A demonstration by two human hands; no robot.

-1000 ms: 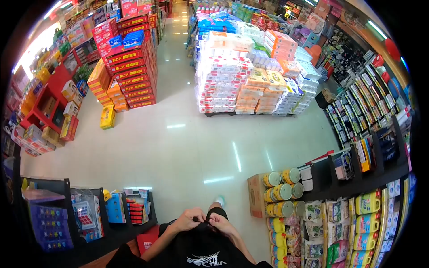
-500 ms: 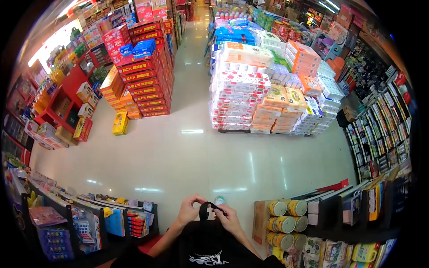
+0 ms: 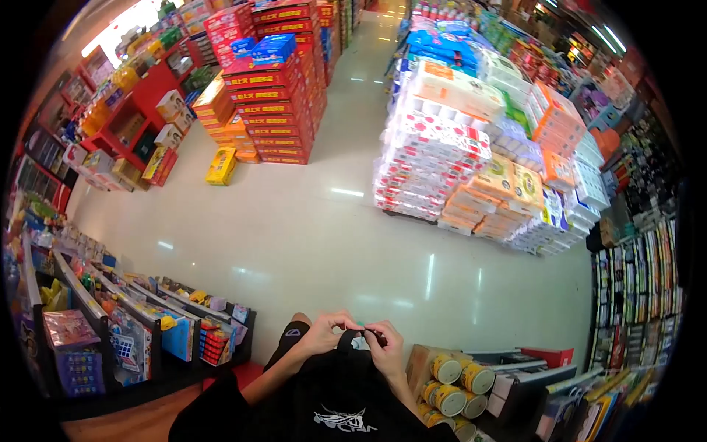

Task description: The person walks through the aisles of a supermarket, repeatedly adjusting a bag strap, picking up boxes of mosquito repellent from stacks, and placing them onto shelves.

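Both hands are raised in front of my chest, close together. My left hand (image 3: 328, 333) is closed, its thumb and fingertips pinched at the top of a black strap (image 3: 347, 340). Close by on the right, my right hand (image 3: 386, 346) has its fingers curled on the other side of the same strap. The fingertips of the two hands nearly meet above it. Below them is my black shirt (image 3: 324, 390) with a white print, and the strap's lower end merges with the dark cloth.
Shelves of toys and books (image 3: 147, 331) stand at lower left. Yellow cans (image 3: 445, 398) are stacked at lower right. Ahead, across the tiled floor (image 3: 294, 214), rise red boxes (image 3: 269, 110) on the left and tissue packs (image 3: 434, 147) on the right. A yellow box (image 3: 221, 166) lies on the floor.
My view has tilted and swung, so the stacks sit higher and further right. My hands have drawn closer together, still at the strap. My bare knee now shows beside the left hand.
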